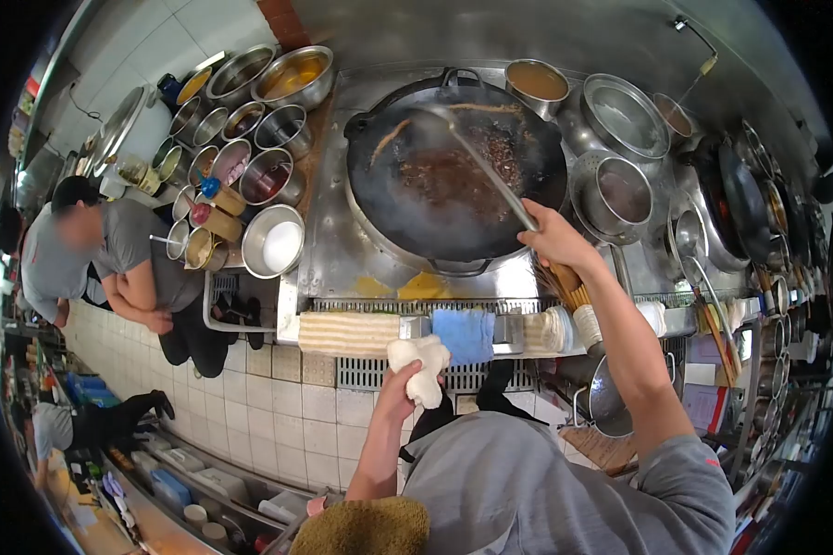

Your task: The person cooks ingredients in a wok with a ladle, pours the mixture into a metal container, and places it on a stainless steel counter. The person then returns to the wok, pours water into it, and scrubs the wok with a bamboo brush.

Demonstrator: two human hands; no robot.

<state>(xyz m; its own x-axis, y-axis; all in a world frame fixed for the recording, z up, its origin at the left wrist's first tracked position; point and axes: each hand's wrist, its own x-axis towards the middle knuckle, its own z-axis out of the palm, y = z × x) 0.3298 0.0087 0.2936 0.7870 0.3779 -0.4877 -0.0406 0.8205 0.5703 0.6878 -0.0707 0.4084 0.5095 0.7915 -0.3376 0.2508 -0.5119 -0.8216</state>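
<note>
My right hand (557,237) is closed around the handle of a long metal wok utensil (491,168). Its far end reaches into a big black wok (370,199), where steam blurs the head's shape. Dark brown liquid (449,180) with reddish bits lies in the wok, and brown residue clings to the far wall. Below the stove's front edge, my left hand (396,392) grips a bunched white cloth (419,368).
Metal bowls and pots of ingredients (273,242) crowd the left, with squeeze bottles (220,196). Right of the wok stand a pot (618,190) and a bowl of brown liquid (537,81). Folded towels (350,333) line the front rail. A person (139,245) is at the left.
</note>
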